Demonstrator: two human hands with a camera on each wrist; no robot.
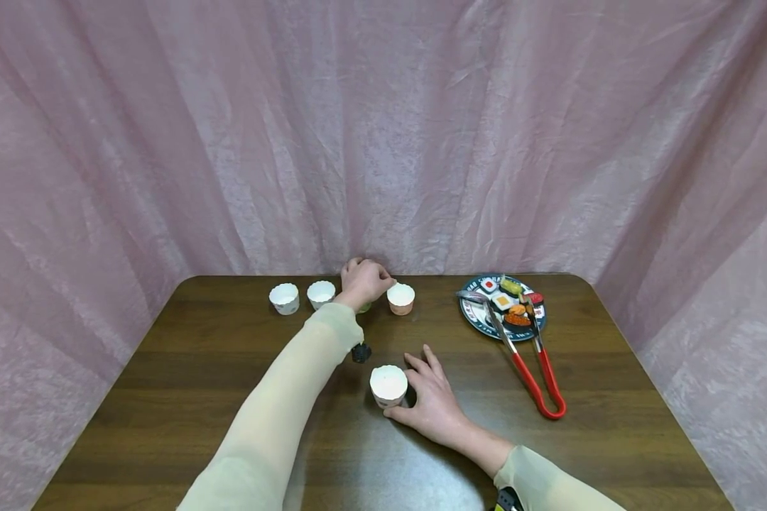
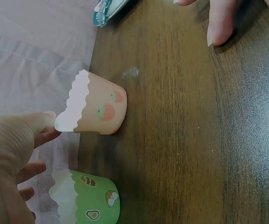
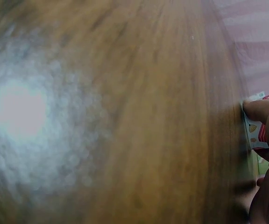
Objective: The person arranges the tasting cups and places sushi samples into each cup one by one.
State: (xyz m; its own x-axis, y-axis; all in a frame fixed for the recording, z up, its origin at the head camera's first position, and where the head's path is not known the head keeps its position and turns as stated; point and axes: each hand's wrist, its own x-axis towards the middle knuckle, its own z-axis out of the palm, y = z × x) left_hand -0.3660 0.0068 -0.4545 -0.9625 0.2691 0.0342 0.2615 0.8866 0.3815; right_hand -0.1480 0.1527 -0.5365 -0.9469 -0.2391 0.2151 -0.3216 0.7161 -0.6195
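At the table's far edge, my left hand (image 1: 363, 281) pinches the scalloped rim of a peach paper baking cup (image 2: 104, 105) printed with fruit. Beside it, partly under that hand in the head view, is a green baking cup (image 2: 97, 200) with an avocado print. Nearer the front, my right hand (image 1: 430, 403) holds a white-lined baking cup (image 1: 388, 385) by its side, thumb in front and index finger behind. Its patterned wall (image 3: 255, 130) shows at the right of the right wrist view. Both held cups stand upright.
Two more baking cups, one at the far left (image 1: 284, 299) and another (image 1: 321, 292) next to it, line the back edge. At the back right, a round plate (image 1: 474, 317) bears several toy sushi pieces. Red-handled tongs (image 1: 529, 380) lie across it. A pink curtain (image 1: 383, 142) hangs behind the table.
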